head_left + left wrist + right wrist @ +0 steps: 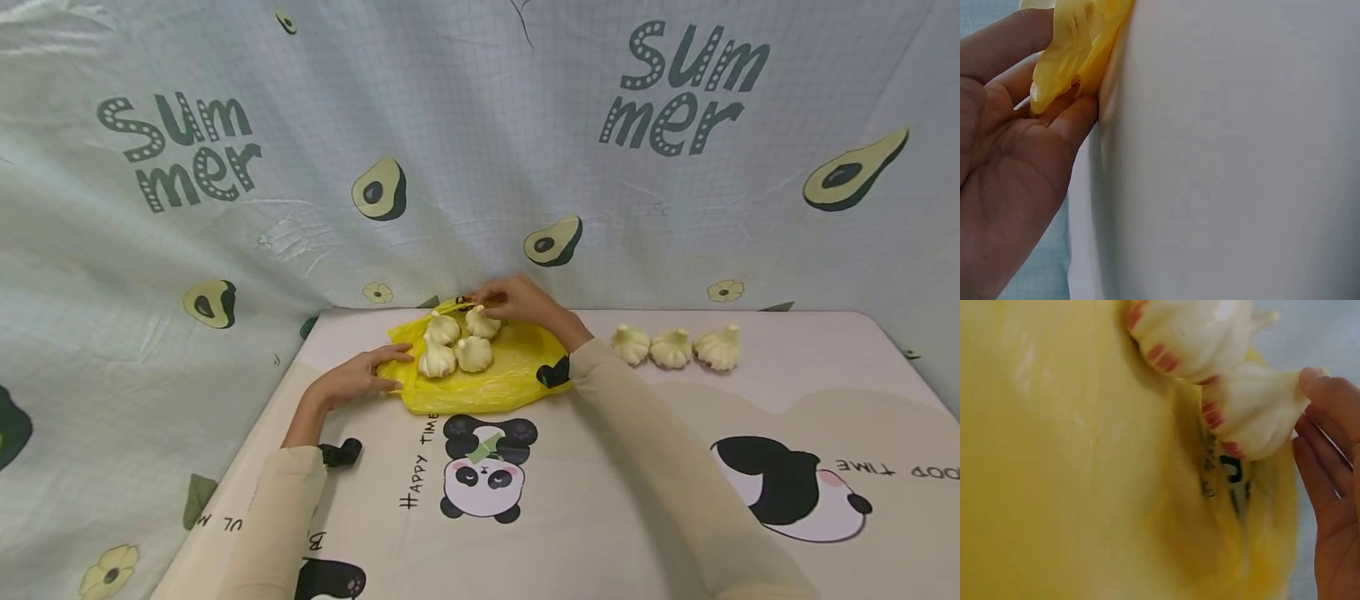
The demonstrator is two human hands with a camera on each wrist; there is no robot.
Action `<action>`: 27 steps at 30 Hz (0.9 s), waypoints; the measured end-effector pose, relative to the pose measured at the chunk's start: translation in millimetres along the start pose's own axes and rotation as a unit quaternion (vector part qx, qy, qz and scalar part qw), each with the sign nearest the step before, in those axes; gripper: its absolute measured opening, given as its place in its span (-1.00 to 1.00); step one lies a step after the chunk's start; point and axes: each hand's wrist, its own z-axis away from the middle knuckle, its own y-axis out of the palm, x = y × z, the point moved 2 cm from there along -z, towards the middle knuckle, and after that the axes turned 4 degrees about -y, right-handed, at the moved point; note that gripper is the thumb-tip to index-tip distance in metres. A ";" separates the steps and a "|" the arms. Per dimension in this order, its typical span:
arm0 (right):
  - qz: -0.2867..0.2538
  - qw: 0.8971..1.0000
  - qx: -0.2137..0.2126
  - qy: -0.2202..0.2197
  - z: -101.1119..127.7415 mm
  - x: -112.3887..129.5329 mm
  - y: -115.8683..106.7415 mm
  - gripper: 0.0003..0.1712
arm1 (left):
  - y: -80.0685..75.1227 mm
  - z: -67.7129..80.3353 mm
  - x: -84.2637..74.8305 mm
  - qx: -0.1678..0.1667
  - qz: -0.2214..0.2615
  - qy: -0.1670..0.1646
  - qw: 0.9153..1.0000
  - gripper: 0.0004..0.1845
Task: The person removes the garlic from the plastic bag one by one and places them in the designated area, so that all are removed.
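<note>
Beside fingertips (1310,378) (right wrist): red-streaked garlic (1250,412)

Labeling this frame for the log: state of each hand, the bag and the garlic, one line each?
left hand: pinches the edge of the yellow bag.
right hand: fingertips on the far garlic bulb.
yellow bag: lying flat on the table, four bulbs resting on it.
three garlic bulbs: in a row on the table, right of the bag, untouched.

My right hand (1335,487) pinches the tip of a garlic bulb (1250,412). It touches a second bulb (1191,334), and both lie on the yellow plastic bag (1072,475).
</note>
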 end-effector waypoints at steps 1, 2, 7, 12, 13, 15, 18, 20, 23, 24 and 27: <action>-0.005 1.000 0.002 -0.004 2.3 1.7 -1.9 -0.81 | 0.2 0.0 -0.2 0.001 0.001 0.000 1.000 -0.44; -0.011 1.000 0.003 -0.008 4.6 3.6 -3.8 -0.82 | 0.4 0.0 -0.4 0.002 0.002 0.000 1.000 -0.44; -0.058 0.998 0.004 -0.017 18.1 14.8 -15.1 -0.80 | 0.7 -0.4 0.1 0.002 0.004 -0.001 1.000 -0.43; -0.026 0.999 0.000 -0.042 35.3 29.0 -27.4 -0.66 | 1.2 1.0 -0.5 -0.002 0.011 -0.001 1.000 -0.43; -0.011 0.999 0.001 -0.047 39.4 31.7 -29.7 -0.66 | 1.6 1.0 -0.2 -0.002 0.010 -0.001 1.000 -0.42; 0.020 0.999 0.001 -0.050 47.9 36.0 -34.1 -0.67 | 2.3 0.9 0.4 -0.001 0.010 0.000 1.000 -0.42; 0.028 0.998 -0.001 -0.047 60.5 41.1 -39.5 -0.68 | 2.8 0.9 1.3 0.000 0.007 0.002 1.000 -0.42; 0.023 0.999 -0.009 -0.045 68.4 44.1 -43.6 -0.69 | 2.7 0.9 1.6 0.000 0.006 0.005 1.000 -0.42; 0.017 0.999 -0.021 -0.045 79.3 48.7 -50.3 -0.71 | 1.5 1.1 1.0 0.001 0.004 0.004 1.000 -0.42; 0.018 0.998 -0.025 -0.047 82.6 49.7 -52.4 -0.71 | 1.4 1.0 0.9 0.001 0.002 0.005 1.000 -0.42; 0.025 0.997 -0.036 -0.061 92.3 53.8 -58.5 -0.73 | 0.7 0.4 0.6 0.000 -0.001 0.003 1.000 -0.42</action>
